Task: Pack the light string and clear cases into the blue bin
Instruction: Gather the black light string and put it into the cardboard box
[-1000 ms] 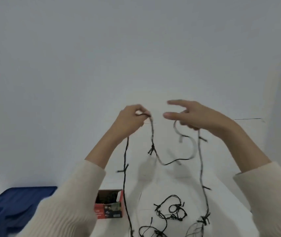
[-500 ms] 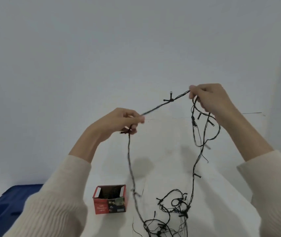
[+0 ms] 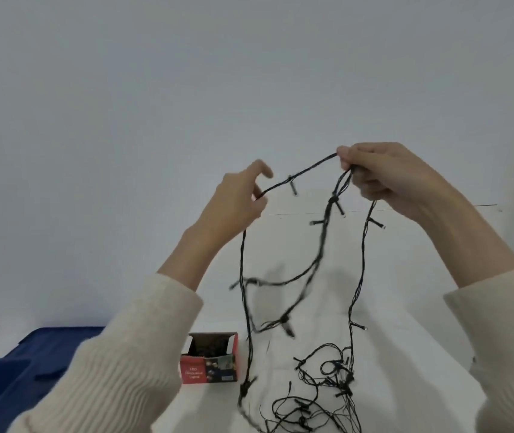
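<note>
The dark light string (image 3: pixel 360 270) hangs in long loops over the white table (image 3: pixel 405 354), and its lower part lies in a tangle near the front edge. My right hand (image 3: pixel 390 176) is raised and pinches several gathered strands at its fingertips. My left hand (image 3: pixel 237 201) is a short way to its left, with its fingers curled loosely round the string, which runs taut between the two hands. A corner of the blue bin (image 3: pixel 15 370) shows at the lower left. No clear cases are in view.
A small open red cardboard box (image 3: pixel 209 360) stands on the table between the bin and the tangle. A plain pale wall fills the background. My cream sleeves cover the lower corners.
My right hand took hold of the string and rose with it, gathering another loop. My left hand has moved up and to the right, closer to the right hand.
</note>
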The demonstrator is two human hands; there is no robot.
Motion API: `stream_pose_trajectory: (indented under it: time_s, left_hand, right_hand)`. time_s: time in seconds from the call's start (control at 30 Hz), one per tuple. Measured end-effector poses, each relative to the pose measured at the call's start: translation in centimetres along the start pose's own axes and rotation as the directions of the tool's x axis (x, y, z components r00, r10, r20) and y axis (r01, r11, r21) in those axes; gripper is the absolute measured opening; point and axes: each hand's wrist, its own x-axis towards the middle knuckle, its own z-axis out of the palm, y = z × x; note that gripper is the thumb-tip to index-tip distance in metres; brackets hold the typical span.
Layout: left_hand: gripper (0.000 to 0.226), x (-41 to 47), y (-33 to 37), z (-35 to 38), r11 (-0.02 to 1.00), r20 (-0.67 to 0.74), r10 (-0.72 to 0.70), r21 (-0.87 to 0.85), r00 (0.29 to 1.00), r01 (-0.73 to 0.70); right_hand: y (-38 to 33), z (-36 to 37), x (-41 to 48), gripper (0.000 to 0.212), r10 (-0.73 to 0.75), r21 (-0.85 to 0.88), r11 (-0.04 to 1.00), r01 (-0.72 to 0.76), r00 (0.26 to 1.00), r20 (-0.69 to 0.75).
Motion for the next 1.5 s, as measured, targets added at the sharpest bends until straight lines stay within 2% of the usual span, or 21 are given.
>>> stream_pose_trajectory:
  time_s: [0.1,0.17,0.23,0.27,0.3,0.37,0.43,0.5,0.57,0.67,0.83,0.9,0.93,1.0,1.03,1.1,1.17,1.2,1.3,1.4,1.5]
  left_hand:
    - [0.017,-1.8,-3.2,1.0,0.948,0.136,-0.224,-0.198,0.965,0.248]
    - [0.014,-2.9,-5.1,1.2,0.917,0.223,-0.327,-0.159,0.918,0.365]
    - [0.025,-3.6,-6.5,1.1,0.89,0.277,-0.392,-0.128,0.877,0.438]
    - [0.027,-3.8,-6.6,0.9,0.857,0.296,-0.405,-0.207,0.865,0.472]
    - [0.027,-3.7,-6.3,0.7,0.825,0.298,-0.393,-0.305,0.87,0.477]
    - [0.027,-3.0,-4.8,0.4,0.839,0.264,-0.306,-0.38,0.915,0.39]
    - [0.029,-1.9,-2.5,0.6,0.894,0.273,-0.185,-0.352,0.944,0.277]
    - [0.029,-1.1,-0.4,1.0,0.914,0.322,-0.099,-0.344,0.942,0.214]
    - [0.028,-0.7,0.3,1.1,0.912,0.356,-0.08,-0.35,0.931,0.212]
    - [0.023,-1.5,-1.1,0.5,0.905,0.39,-0.122,-0.334,0.913,0.264]
    - [0.021,-4.4,-4.5,1.2,0.895,0.608,-0.199,-0.206,0.769,0.395]
    - [0.021,-5.4,-5.4,1.4,0.861,0.652,-0.246,-0.193,0.717,0.471]
    - [0.023,-5.7,-5.7,1.3,0.832,0.641,-0.266,-0.224,0.72,0.508]
    - [0.026,-5.4,-5.2,1.1,0.819,0.518,-0.292,-0.299,0.804,0.489]
    - [0.028,-4.9,-4.4,1.0,0.851,0.444,-0.276,-0.3,0.853,0.431]
    - [0.028,-3.4,-1.9,1.1,0.93,0.383,-0.18,-0.234,0.906,0.284]
    - [0.028,-1.9,0.8,1.0,0.965,0.403,-0.08,-0.197,0.911,0.172]
    - [0.029,-1.3,1.6,0.7,0.966,0.403,-0.057,-0.211,0.914,0.153]
    - [0.026,-0.8,1.6,-0.3,0.905,0.375,-0.124,-0.338,0.919,0.26]
    - [0.023,-2.2,-0.6,-0.3,0.872,0.516,-0.154,-0.33,0.843,0.362]
    - [0.018,-3.3,-2.3,1.0,0.875,0.579,-0.159,-0.293,0.8,0.386]
  right_hand:
    - [1.5,-1.2,0.5,0.032,0.029,0.1,0.995,0.001,0.952,-0.304]
    - [2.5,-1.9,0.8,0.033,0.064,0.135,0.991,0.0,0.879,-0.473]
    - [3.6,-2.3,1.0,0.03,0.062,0.042,0.998,-0.047,0.832,-0.551]
    - [3.9,-2.3,0.9,0.024,0.023,-0.118,0.988,-0.101,0.844,-0.536]
    - [4.3,-2.0,0.7,0.018,-0.005,-0.308,0.937,-0.163,0.877,-0.48]
    - [4.3,-0.7,0.2,0.051,0.04,-0.527,0.827,-0.196,0.955,-0.293]
    - [3.7,1.7,-0.4,0.061,0.122,-0.444,0.887,-0.128,0.992,-0.043]
    - [3.7,3.9,-0.7,0.04,0.173,-0.319,0.943,-0.091,0.956,0.237]
    - [4.4,5.1,-0.5,0.028,0.161,-0.247,0.966,-0.076,0.926,0.342]
    - [5.3,4.3,-0.1,0.027,0.128,-0.072,0.991,-0.115,0.968,0.217]
    - [5.3,1.9,1.0,0.028,0.132,0.349,0.935,-0.058,0.972,-0.194]
    - [5.0,0.9,1.5,0.028,0.147,0.319,0.947,-0.028,0.923,-0.355]
    - [4.9,0.5,1.5,0.025,0.097,0.134,0.99,-0.048,0.916,-0.39]
    - [4.7,0.3,0.7,0.021,-0.02,-0.371,0.925,-0.082,0.965,-0.262]
    - [4.4,0.8,0.1,0.036,0.014,-0.51,0.858,-0.064,0.995,-0.1]
    - [3.3,2.6,-0.9,0.057,0.177,-0.532,0.846,-0.041,0.962,0.207]
    - [2.9,4.0,-1.1,0.038,0.2,-0.42,0.908,-0.013,0.892,0.405]
    - [3.0,4.2,-0.9,0.027,0.171,-0.366,0.931,-0.003,0.888,0.427]
    - [3.3,2.6,-0.2,0.025,0.099,-0.115,0.991,-0.067,0.951,0.293]
    - [3.3,-0.4,0.5,0.029,0.102,0.188,0.977,-0.099,0.995,-0.005]
    - [4.2,-0.9,1.2,0.028,0.042,0.042,0.999,-0.033,0.968,-0.249]
